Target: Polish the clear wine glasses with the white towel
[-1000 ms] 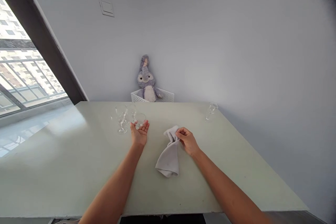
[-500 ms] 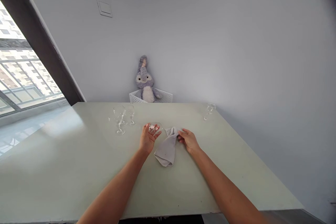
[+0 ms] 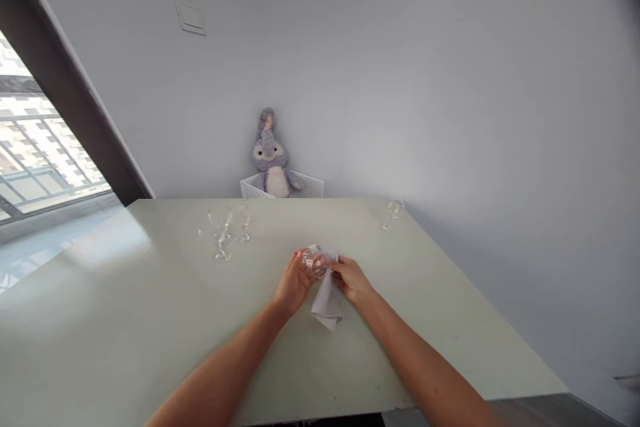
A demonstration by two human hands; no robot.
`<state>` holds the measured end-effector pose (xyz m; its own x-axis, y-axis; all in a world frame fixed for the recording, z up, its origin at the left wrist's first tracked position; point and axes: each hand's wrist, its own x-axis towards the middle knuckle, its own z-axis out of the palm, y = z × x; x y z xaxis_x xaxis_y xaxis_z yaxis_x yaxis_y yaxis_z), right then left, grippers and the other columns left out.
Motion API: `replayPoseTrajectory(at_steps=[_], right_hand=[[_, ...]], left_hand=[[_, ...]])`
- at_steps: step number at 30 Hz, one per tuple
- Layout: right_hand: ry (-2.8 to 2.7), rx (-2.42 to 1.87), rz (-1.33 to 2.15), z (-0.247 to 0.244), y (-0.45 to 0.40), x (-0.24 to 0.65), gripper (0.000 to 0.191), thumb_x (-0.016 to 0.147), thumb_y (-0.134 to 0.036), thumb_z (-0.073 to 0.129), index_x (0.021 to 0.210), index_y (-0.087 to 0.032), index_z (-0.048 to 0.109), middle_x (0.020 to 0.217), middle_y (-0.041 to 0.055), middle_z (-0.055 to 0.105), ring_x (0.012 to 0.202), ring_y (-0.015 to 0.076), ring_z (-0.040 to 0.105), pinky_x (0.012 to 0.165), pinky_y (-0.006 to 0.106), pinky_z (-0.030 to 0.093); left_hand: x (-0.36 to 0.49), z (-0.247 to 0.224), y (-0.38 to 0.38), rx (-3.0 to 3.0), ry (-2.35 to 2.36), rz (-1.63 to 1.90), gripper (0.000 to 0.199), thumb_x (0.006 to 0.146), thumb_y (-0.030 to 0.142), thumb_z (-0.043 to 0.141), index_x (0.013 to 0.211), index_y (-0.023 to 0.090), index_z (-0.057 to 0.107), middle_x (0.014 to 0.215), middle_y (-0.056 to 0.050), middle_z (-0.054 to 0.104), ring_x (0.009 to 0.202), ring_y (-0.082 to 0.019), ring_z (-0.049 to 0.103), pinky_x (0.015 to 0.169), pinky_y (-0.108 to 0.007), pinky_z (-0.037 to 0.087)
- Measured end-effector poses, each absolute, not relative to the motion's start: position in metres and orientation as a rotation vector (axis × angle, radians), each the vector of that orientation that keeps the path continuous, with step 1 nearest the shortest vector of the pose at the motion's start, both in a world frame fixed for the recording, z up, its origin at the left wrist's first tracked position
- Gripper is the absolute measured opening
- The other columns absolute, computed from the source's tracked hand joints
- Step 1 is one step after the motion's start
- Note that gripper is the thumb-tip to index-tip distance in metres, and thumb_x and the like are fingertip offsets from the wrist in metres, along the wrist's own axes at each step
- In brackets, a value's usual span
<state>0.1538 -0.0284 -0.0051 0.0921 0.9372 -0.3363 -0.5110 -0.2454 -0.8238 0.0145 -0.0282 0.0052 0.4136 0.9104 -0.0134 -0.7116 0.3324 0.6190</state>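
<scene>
My left hand [image 3: 294, 283] is closed around a clear stemmed glass [image 3: 315, 263], tipped so that a round end faces me. In my right hand [image 3: 351, 277] is a light grey cloth [image 3: 327, 307], pinched between thumb and fingers. The cloth hangs below the glass and also shows behind it. Both hands meet near the middle of the table, with the right fingertips at the glass. How the cloth lies against the glass is partly hidden by the fingers.
Several clear stemmed glasses [image 3: 245, 227] stand at the table's back left. Another glass [image 3: 393, 212] is near the back right edge of the pale table [image 3: 150, 320]. Behind the table, a plush toy [image 3: 271, 157] sits in a white basket [image 3: 310, 187] against the wall.
My left hand has brought the glass right and tilted it toward me. My right hand has raised the cloth against it, so the hands are now together. The view has shifted slightly.
</scene>
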Motion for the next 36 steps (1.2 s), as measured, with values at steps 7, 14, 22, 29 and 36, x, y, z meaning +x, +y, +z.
replayPoseTrajectory(at_steps=[7, 14, 22, 29, 36], right_hand=[[-0.436, -1.037, 1.48, 0.019, -0.033, 0.183, 0.017, 0.063, -0.025, 0.067, 0.075, -0.016, 0.06, 0.059, 0.0, 0.062, 0.054, 0.0141, 0.057, 0.054, 0.025, 0.046], [-0.445, -1.193, 1.072, 0.036, -0.043, 0.198, 0.029, 0.071, -0.043, 0.059, 0.081, -0.016, 0.059, 0.063, 0.0, 0.06, 0.057, 0.0151, 0.055, 0.052, 0.025, 0.043], [-1.37, -1.02, 0.969, 0.025, -0.067, 0.125, 0.041, 0.075, -0.034, 0.057, 0.114, -0.022, 0.054, 0.097, 0.0043, 0.061, 0.083, 0.0168, 0.054, 0.073, 0.027, 0.044], [-1.494, -1.129, 1.231, 0.008, -0.059, 0.132, 0.023, 0.068, -0.02, 0.061, 0.091, -0.021, 0.063, 0.06, -0.0036, 0.056, 0.049, 0.0107, 0.051, 0.048, 0.021, 0.041], [-1.003, -0.94, 1.526, 0.007, -0.05, 0.138, 0.023, 0.072, -0.038, 0.06, 0.083, -0.018, 0.061, 0.055, -0.0021, 0.056, 0.042, 0.0107, 0.05, 0.041, 0.022, 0.042]], left_hand=[[-0.007, 0.005, -0.004, 0.568, 0.491, 1.34, 0.021, 0.079, 0.038, 0.054, 0.091, 0.021, 0.051, 0.089, -0.004, 0.065, 0.094, -0.021, 0.061, 0.087, -0.042, 0.041], [-0.016, 0.002, 0.007, 0.569, 0.568, 1.458, 0.03, 0.078, 0.042, 0.054, 0.103, 0.027, 0.048, 0.1, -0.002, 0.06, 0.095, -0.018, 0.06, 0.09, -0.039, 0.04], [0.008, 0.002, -0.018, 0.686, 0.522, 1.296, 0.03, 0.079, 0.039, 0.053, 0.106, 0.028, 0.045, 0.098, -0.002, 0.059, 0.089, -0.015, 0.06, 0.082, -0.032, 0.044], [0.001, 0.007, -0.019, 1.016, 0.721, 1.233, 0.034, 0.069, 0.036, 0.064, 0.099, 0.022, 0.052, 0.089, -0.002, 0.059, 0.073, -0.012, 0.056, 0.068, -0.025, 0.046], [-0.003, 0.014, -0.022, 1.12, 0.601, 1.035, 0.045, 0.072, 0.033, 0.062, 0.114, 0.023, 0.05, 0.093, -0.004, 0.058, 0.089, -0.017, 0.055, 0.081, -0.031, 0.044]])
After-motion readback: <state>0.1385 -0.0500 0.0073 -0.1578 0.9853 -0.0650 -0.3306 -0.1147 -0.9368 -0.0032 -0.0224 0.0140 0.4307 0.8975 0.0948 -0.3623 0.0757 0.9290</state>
